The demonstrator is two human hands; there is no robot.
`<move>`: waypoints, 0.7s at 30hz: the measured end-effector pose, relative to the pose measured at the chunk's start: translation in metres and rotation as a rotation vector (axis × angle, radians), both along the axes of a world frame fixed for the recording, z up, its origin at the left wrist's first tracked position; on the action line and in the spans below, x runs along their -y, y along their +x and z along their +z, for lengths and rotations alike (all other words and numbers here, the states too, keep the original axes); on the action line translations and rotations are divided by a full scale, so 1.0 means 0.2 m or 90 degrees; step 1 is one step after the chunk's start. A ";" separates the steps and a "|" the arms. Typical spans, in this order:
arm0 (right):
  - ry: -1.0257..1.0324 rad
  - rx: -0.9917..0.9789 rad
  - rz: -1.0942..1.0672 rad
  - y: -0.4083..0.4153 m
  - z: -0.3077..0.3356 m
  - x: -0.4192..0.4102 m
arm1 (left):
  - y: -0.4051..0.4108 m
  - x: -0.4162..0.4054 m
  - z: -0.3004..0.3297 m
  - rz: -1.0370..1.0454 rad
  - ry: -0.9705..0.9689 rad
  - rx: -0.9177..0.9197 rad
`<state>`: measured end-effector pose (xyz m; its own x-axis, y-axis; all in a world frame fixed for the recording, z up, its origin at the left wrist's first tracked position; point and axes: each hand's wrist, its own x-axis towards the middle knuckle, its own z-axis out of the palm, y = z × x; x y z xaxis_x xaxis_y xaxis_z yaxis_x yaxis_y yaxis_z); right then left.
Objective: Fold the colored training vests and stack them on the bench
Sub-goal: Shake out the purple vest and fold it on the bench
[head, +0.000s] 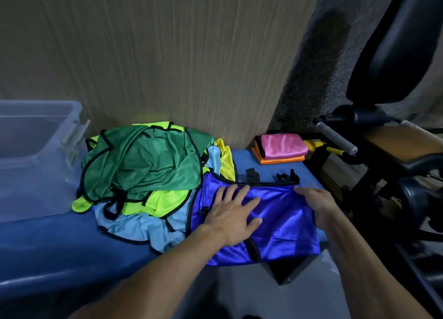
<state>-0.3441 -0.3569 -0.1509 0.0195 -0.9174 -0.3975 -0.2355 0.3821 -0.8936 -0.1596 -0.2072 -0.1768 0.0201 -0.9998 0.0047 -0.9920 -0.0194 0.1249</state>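
While unfolded, 1 blue vest [282,220].

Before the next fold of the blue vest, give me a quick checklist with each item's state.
1. Blue vest lies flat on the bench: ok.
2. Left hand presses it flat: ok.
3. Right hand holds its right edge: ok.
4. Near corner stays on the bench: not ok, it overhangs.
5. Folded stack, pink on orange, is clear to receive it: ok.
6. Loose pile stays off the blue vest: cannot tell.
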 end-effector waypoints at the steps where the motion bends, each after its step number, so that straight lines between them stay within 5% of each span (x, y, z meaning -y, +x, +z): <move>1: -0.001 0.005 0.005 0.00 0.00 0.02 | 0.00 0.00 0.00 -0.001 0.005 -0.009; 21: 0.058 0.045 0.154 -0.02 0.00 0.27 | 0.05 -0.03 0.01 -0.021 0.018 -0.015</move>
<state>-0.3473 -0.4105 -0.1507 0.2646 -0.8431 -0.4682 -0.2683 0.4019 -0.8755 -0.1496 -0.2016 -0.1750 -0.0131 -0.9996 -0.0241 -0.9889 0.0094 0.1483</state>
